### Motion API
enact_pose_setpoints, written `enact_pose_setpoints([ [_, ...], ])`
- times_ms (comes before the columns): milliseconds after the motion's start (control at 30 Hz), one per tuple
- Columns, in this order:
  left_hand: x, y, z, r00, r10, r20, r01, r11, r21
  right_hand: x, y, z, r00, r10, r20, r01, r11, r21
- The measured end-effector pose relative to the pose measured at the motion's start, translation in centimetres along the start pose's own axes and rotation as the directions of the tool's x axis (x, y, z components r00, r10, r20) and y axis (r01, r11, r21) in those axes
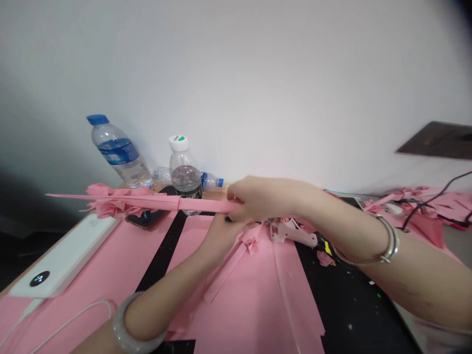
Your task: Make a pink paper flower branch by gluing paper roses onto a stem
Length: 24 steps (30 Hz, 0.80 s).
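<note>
Nearest to you, a white cable curls over smooth pink paper sheets on a black tabletop, and there's your pale, thick, rounded bangle on the left wrist. Off to the left, a flat white power bank with a round dark display lies at a slant, the cable plugged into its near end. A folded pink paper strip lies on the sheets, just beside your left forearm.

And here's the middle of the action: your right hand has its fingers closed round the end of a long pink paper stem, which runs level out to the left, above the table, past a ruffled pink paper flower. Your left hand comes in beneath, its fingers mostly hidden, so I can't tell whether it grips anything. Just right, a pale pink plastic tool lies on its side; behind the stem, a dark phone.

Farther back, a white-capped clear bottle stands upright, while a blue-labelled clear bottle leans on the white wall.
</note>
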<state>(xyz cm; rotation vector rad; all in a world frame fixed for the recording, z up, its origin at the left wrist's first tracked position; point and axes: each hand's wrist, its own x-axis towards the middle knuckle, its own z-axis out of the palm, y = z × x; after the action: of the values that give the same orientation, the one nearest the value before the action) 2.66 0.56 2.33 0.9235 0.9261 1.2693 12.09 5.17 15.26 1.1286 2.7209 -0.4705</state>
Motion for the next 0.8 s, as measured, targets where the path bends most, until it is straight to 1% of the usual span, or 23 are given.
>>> enact_pose_setpoints([
  [33,-0.1,0.3,0.2,0.999,0.027,-0.018,-0.026,0.999,0.031,-0.5,0.1,0.5,1.000,-0.011,-0.009,0.011,1.000,0.027],
  [100,-0.2,0.8,0.5,0.994,0.098,-0.041,-0.094,0.992,0.090,-1.2,0.3,1.3,0.998,-0.006,-0.061,0.009,0.998,0.064],
  [167,-0.2,1.4,0.6,0.985,0.158,-0.075,-0.146,0.979,0.141,-1.5,0.4,1.5,0.994,0.008,-0.110,0.000,0.997,0.073],
  [200,-0.1,1.7,0.7,0.980,0.174,-0.097,-0.156,0.973,0.170,-1.6,0.4,1.5,0.991,-0.008,-0.135,0.017,0.998,0.063],
  [267,0.1,2.3,0.7,0.972,0.192,-0.135,-0.159,0.961,0.225,-1.7,0.4,1.4,0.976,-0.085,-0.199,0.086,0.996,-0.004],
  [333,0.3,3.0,0.9,0.967,0.204,-0.150,-0.162,0.954,0.254,-1.9,0.4,1.2,0.955,-0.167,-0.245,0.143,0.984,-0.110],
  [400,0.6,3.7,1.2,0.972,0.202,-0.118,-0.172,0.959,0.225,-2.0,0.3,0.9,0.948,-0.174,-0.267,0.123,0.973,-0.196],
  [433,0.6,4.1,1.4,0.979,0.191,-0.072,-0.175,0.967,0.183,-2.1,0.4,0.6,0.947,-0.154,-0.282,0.094,0.972,-0.217],
  [500,0.7,4.8,1.6,0.985,0.162,0.061,-0.166,0.984,0.070,-2.0,0.5,0.0,0.936,-0.119,-0.332,0.045,0.974,-0.220],
  [567,0.5,5.3,1.7,0.972,0.134,0.194,-0.135,0.991,-0.009,-1.9,1.0,-0.8,0.907,-0.100,-0.410,0.021,0.981,-0.193],
  [600,0.4,5.5,1.6,0.965,0.120,0.234,-0.119,0.993,-0.020,-1.9,1.3,-1.3,0.884,-0.094,-0.457,0.015,0.985,-0.174],
  [667,0.0,5.5,1.2,0.963,0.090,0.255,-0.094,0.996,0.005,-1.7,2.0,-2.4,0.833,-0.097,-0.544,0.032,0.991,-0.128],
  [767,-0.5,4.8,0.2,0.969,0.073,0.237,-0.095,0.992,0.082,-1.2,3.3,-4.1,0.749,-0.143,-0.647,0.101,0.990,-0.101],
  [800,-0.6,4.5,-0.2,0.971,0.070,0.227,-0.100,0.988,0.121,-0.9,3.8,-4.5,0.731,-0.147,-0.666,0.110,0.989,-0.098],
])
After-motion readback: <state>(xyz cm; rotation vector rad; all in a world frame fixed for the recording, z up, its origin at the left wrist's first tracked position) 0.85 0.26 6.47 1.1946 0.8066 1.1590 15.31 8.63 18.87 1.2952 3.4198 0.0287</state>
